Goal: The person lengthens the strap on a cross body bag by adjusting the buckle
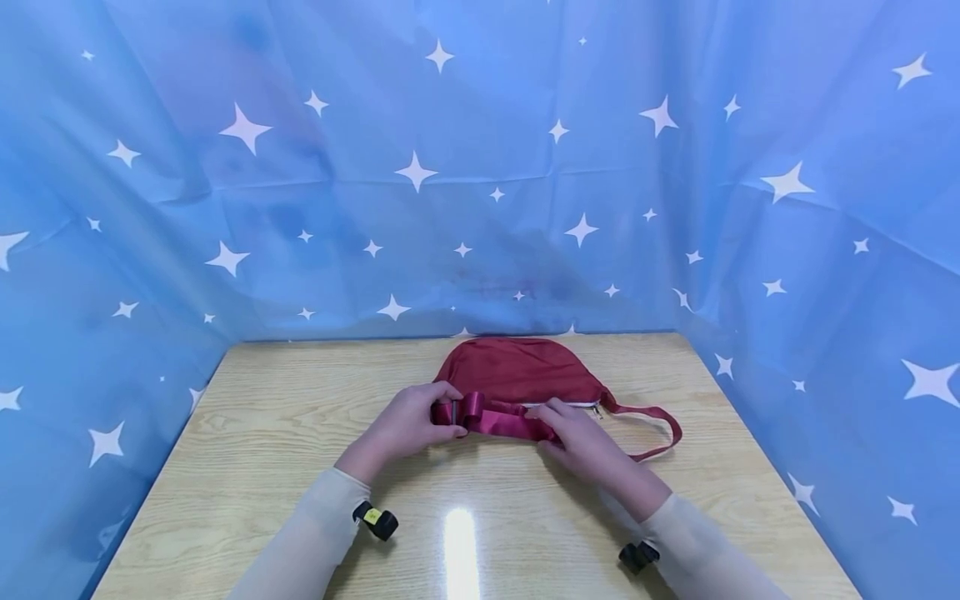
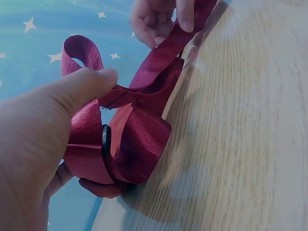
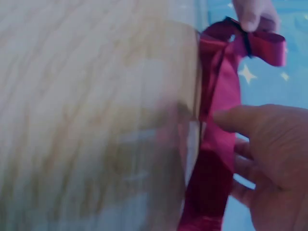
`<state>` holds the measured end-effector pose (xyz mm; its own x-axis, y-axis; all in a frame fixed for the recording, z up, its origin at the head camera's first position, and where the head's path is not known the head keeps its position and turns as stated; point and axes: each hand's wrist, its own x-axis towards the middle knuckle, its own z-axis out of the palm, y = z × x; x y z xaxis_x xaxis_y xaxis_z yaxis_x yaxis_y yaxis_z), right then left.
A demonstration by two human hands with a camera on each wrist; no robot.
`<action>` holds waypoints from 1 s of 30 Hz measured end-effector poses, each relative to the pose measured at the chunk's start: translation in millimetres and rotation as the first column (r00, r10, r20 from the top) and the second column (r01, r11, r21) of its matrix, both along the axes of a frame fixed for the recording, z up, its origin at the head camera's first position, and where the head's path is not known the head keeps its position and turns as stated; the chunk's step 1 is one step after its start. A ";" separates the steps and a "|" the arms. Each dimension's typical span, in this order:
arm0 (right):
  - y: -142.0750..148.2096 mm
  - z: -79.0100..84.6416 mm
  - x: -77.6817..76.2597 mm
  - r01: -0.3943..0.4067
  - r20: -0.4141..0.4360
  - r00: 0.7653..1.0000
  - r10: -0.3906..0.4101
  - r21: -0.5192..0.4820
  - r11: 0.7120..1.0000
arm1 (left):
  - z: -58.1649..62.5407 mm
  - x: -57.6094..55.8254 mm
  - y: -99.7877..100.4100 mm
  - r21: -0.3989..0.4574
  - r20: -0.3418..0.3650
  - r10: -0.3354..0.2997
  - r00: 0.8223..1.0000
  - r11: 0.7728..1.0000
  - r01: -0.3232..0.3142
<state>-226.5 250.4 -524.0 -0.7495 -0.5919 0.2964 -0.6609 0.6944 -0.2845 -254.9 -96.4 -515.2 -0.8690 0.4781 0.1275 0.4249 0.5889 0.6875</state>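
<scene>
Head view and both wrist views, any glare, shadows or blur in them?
Head view: a bright white glare streak on the table, with soft shadows near the left hand and right hand; left wrist view: the strap's weave looks clear, a shadow beside it; right wrist view: hazy, wood grain smeared.

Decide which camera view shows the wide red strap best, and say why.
The left wrist view: the strap is close there, with its loops and woven texture clear. The head view shows it small, between the left hand and right hand. The right wrist view shows a long run of it, but blurred.
</scene>
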 end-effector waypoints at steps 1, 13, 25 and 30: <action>-2.4 -0.8 -0.6 -0.015 -0.022 1.000 0.015 -0.006 1.000 | -0.2 0.0 -0.3 -0.001 -0.001 0.000 1.000 1.000 0.000; 5.9 -0.6 -3.9 -0.053 -0.062 0.997 0.050 -0.049 0.997 | 0.0 0.0 -3.7 0.000 -0.010 0.010 1.000 1.000 -0.010; 43.8 14.7 2.1 0.056 0.092 0.994 -0.058 0.024 0.998 | 1.9 -1.3 -3.4 0.000 -0.010 0.006 1.000 1.000 -0.006; 42.6 15.7 0.6 0.058 0.097 0.993 -0.064 0.066 0.996 | 0.7 -1.6 -2.1 -0.005 -0.017 -0.003 1.000 1.000 0.002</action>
<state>-225.9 292.9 -508.2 -0.8086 -0.5595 0.1823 -0.5876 0.7511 -0.3010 -256.6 -98.5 -514.4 -0.8655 0.4809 0.1400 0.4380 0.5910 0.6774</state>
